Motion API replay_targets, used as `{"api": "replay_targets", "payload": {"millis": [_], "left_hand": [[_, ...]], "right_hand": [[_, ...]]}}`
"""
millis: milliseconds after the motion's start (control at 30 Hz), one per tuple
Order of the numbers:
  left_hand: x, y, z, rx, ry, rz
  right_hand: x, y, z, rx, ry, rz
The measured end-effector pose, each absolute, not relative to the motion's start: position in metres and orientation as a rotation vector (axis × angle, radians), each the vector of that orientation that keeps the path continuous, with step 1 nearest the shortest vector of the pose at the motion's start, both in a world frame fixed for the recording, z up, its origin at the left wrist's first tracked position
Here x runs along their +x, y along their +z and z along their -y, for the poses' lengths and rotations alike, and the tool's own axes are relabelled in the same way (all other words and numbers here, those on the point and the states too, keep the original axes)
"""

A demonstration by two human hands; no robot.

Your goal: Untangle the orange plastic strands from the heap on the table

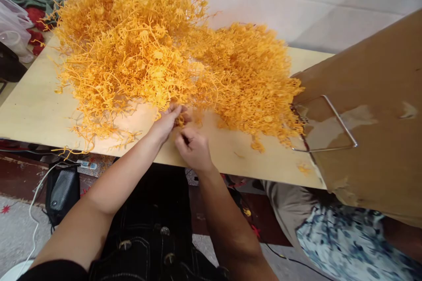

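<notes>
Both hands, left hand [166, 122] and right hand [193, 145], are pinching one small orange sprig [180, 120] at the six-o'clock edge of the orange plastic heap [148, 52] on the table [33, 109].

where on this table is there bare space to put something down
Bare board lies left of the big orange pile, and a strip along the near edge between the right hand and the cardboard box. The middle is crowded, where the left hand meets the smaller pile.
</notes>
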State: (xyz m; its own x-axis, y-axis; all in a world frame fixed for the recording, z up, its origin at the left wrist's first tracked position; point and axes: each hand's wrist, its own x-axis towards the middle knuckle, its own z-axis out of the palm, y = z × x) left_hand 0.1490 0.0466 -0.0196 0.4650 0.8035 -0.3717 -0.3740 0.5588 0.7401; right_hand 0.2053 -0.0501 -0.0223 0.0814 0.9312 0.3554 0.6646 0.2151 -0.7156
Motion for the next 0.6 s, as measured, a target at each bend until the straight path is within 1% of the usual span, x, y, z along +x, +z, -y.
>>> {"api": "replay_targets", "payload": {"millis": [100, 167, 233, 300, 433, 600], "left_hand": [[0.148, -0.019, -0.052, 0.533, 0.811, -0.783], [0.146, -0.018, -0.053, 0.539, 0.747, -0.692], [0.144, -0.017, -0.052, 0.533, 0.663, -0.595], [0.142, -0.015, -0.05, 0.505, 0.602, -0.537], [0.141, -0.014, -0.049, 0.481, 0.555, -0.487], [0.142, -0.017, -0.05, 0.49, 0.558, -0.485]], "right_hand": [[0.184, -0.02, 0.065, -1.218, 0.647, 1.969], [0.181, -0.017, 0.07, -1.122, 0.745, 1.964], [0.192, -0.014, 0.068, -1.138, 0.84, 1.754], [0.212, -0.012, 0.062, -1.173, 0.952, 1.423], [0.241, -0.018, 0.05, -1.23, 1.091, 0.826], [0.234, -0.023, 0.04, -1.231, 1.092, 0.604]]}}
